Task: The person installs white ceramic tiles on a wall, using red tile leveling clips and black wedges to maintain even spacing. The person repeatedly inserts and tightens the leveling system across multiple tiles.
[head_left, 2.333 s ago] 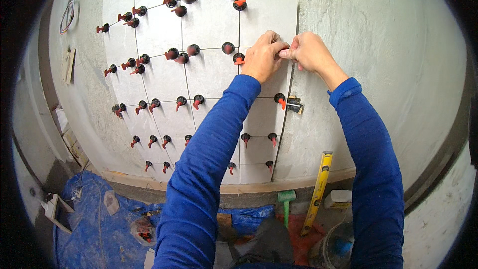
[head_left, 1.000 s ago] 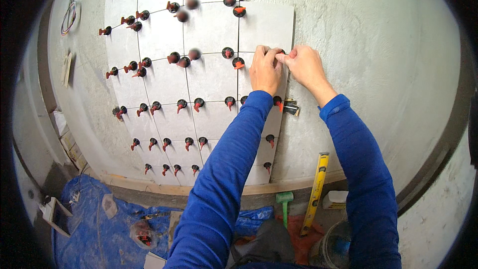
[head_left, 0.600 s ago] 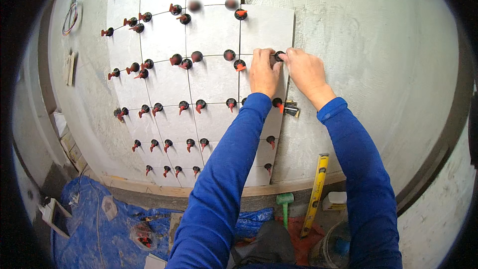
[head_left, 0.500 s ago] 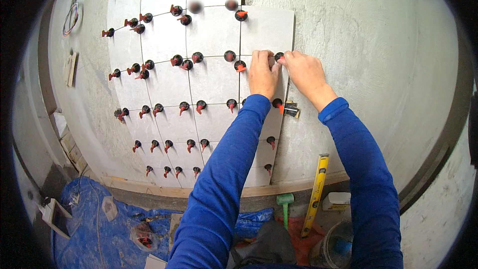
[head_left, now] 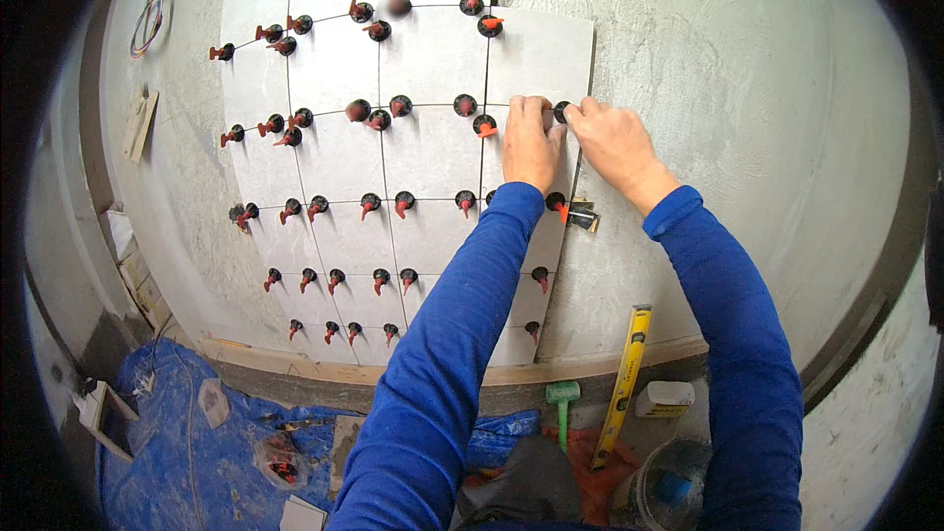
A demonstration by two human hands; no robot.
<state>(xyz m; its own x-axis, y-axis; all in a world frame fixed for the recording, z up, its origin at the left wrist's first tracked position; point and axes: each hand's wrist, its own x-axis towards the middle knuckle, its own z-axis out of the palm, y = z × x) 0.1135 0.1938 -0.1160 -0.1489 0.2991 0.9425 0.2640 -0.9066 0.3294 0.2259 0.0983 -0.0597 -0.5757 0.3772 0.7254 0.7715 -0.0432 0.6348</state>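
Pale grey wall tiles (head_left: 433, 152) stand in rows, with black and red tile levelling knobs set along their joints. At the outer right column, a black levelling knob (head_left: 561, 112) sits on a joint near the tile edge. My right hand (head_left: 618, 149) pinches this knob from its right side, and its handle is hidden by the fingers. Just left of the knob, my left hand (head_left: 531, 149) has its fingers bent together against the tiles and its thumb close to the knob. Its fingertips are partly hidden. An orange-handled knob (head_left: 485, 126) is left of that hand.
Bare grey wall (head_left: 728, 118) extends to the right, with a small dark box (head_left: 583, 215) by the tile edge. Below are a yellow spirit level (head_left: 622, 388), a green mallet (head_left: 563, 393), a bucket (head_left: 644, 492), a white container (head_left: 665, 399) and a blue tarp (head_left: 177, 433).
The view has shifted slightly, so the wall and hands appear a little further right. The red-orange handle showing at the right fingertips is now out of sight. Both hands remain at the same knob.
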